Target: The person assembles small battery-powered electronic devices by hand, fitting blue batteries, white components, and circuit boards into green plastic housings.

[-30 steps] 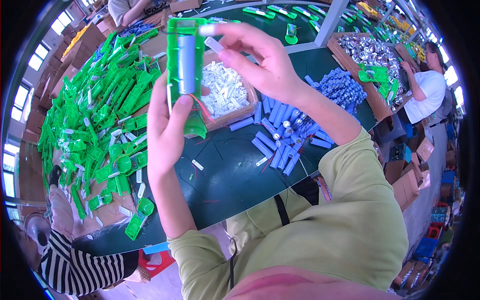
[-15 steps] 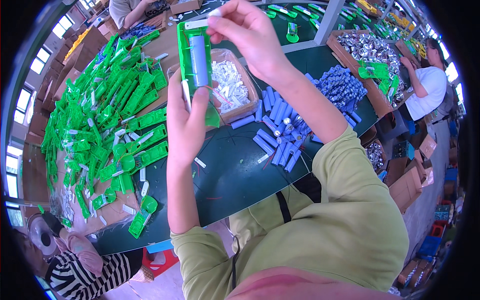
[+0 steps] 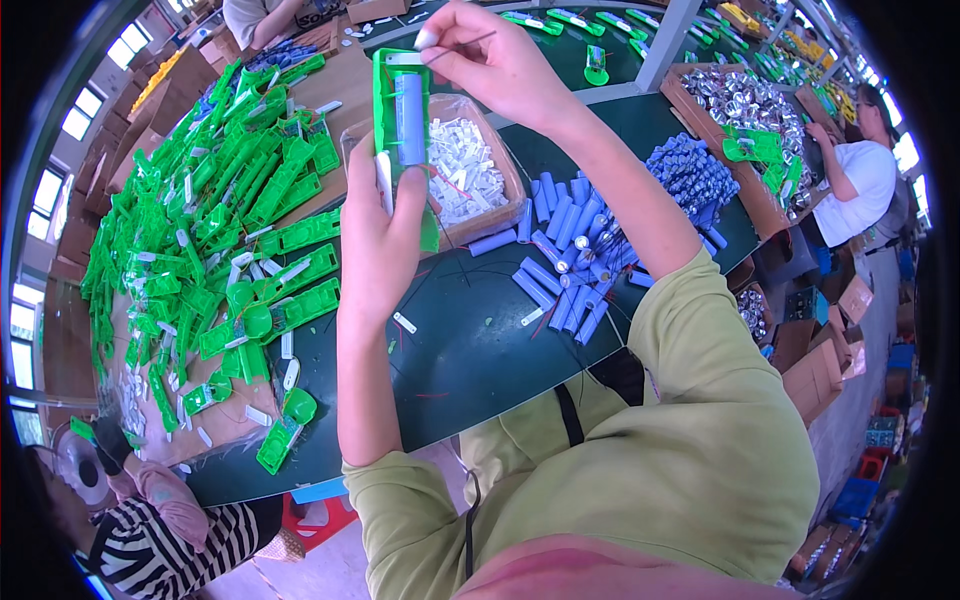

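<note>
My left hand (image 3: 385, 225) is closed round a green plastic housing (image 3: 381, 100), holding it upright above the table. Inside the housing lies a blue cylindrical battery (image 3: 409, 118). A white strip (image 3: 404, 59) sits across the housing's top end, and another white piece (image 3: 384, 180) shows beside my left fingers. At that top end my right hand (image 3: 500, 70) pinches a thin dark rod (image 3: 468, 44), its tip close to the white strip. Whether it is a tool or a stiff wire, I cannot tell.
Left of my hands is a heap of green housings (image 3: 220, 190). A box of small white parts (image 3: 510, 190) stands behind the housing. Loose blue batteries (image 3: 565, 220) lie to the right, near a carton of shiny silver parts (image 3: 690, 110). Co-workers (image 3: 860, 185) sit around.
The housing has shifted slightly right and down. The white strip, earlier at my right fingers and sticking out over the top, now lies within the housing's end. A thin dark rod now shows in my right hand.
</note>
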`<state>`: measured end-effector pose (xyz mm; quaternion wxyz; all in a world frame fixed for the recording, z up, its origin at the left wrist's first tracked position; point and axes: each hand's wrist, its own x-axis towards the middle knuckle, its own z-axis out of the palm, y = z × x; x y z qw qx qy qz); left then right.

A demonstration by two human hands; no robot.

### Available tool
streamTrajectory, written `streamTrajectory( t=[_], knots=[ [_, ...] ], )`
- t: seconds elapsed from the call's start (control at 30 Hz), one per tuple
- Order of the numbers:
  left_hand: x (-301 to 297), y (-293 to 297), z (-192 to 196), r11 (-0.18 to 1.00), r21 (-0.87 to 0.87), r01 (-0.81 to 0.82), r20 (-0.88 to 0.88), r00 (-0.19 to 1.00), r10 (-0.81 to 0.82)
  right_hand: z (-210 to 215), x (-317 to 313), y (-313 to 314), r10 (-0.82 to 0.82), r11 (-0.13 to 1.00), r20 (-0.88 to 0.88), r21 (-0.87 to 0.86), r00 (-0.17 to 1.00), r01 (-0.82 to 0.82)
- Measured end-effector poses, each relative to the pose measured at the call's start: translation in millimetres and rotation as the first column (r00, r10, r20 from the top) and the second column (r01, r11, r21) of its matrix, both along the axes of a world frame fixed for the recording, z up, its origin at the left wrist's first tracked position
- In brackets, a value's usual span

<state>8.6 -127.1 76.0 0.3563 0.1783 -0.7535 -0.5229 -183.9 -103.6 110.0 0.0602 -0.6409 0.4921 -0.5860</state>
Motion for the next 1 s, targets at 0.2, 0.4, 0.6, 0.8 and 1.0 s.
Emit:
streamTrajectory(
  t=[0.2, 0.4, 0.6, 0.8, 1.0],
  knots=[
    [-2.0, -4.3, -6.1, 1.0, -0.002, 0.011, 0.027, 1.0, -0.011, -6.7, -12.2, -0.7, -0.108, 0.985, -0.12, 0.12, 0.987, 0.122],
    [-5.8, -7.0, -6.8, 0.99, 0.134, 0.051, 0.008, 0.999, -0.052, -28.0, -21.8, -26.9, 0.042, 0.997, 0.014, 0.059, 0.999, -0.043],
    [-7.0, -6.5, -7.8, 0.967, 0.235, 0.094, -0.066, 0.995, -0.081, -36.5, 17.5, -4.8, 0.078, 0.995, 0.098, 0.047, 0.992, -0.083],
    [-5.9, -51.0, -31.2, 0.975, 0.22, -0.005, 0.197, 0.98, -0.04, -51.8, -29.2, -49.0, 0.006, 0.91, 0.492, 0.357, 0.87, -0.208],
    [36.1, -182.9, -63.0, 0.555, -0.821, -0.136, 0.405, 0.547, 0.733, -119.9, -293.1, -142.6, -0.333, 0.82, -0.049, 0.478, 0.942, 0.315]
  ],
)
